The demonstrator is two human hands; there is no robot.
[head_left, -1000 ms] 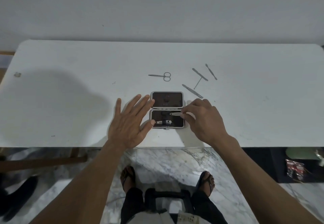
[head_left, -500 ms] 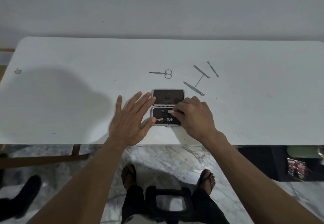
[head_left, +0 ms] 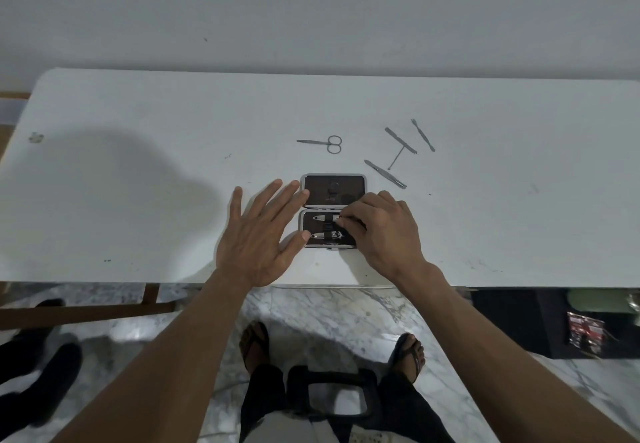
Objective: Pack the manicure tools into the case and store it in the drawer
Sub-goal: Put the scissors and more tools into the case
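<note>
An open manicure case (head_left: pixel 334 190) with a dark lining lies near the front edge of the white table (head_left: pixel 138 165). Its near half holds a nail clipper (head_left: pixel 327 234) and a small metal tool (head_left: pixel 323 218) under a strap. My right hand (head_left: pixel 381 231) pinches the right end of that small tool inside the case. My left hand (head_left: pixel 259 234) lies flat with spread fingers against the case's left side. Behind the case lie small scissors (head_left: pixel 327 143), tweezers (head_left: pixel 384 173) and three thin metal tools (head_left: pixel 400 140).
A small scrap (head_left: pixel 35 137) lies at the table's far left. Below the table edge I see a marble floor, my sandalled feet (head_left: pixel 254 342) and a dark shelf (head_left: pixel 554 321) at the right. Someone's dark shoes (head_left: pixel 38 373) stand at the lower left.
My right hand has pushed the small metal tool leftward into the near half of the case, under the strap. My left hand has stayed flat beside the case.
</note>
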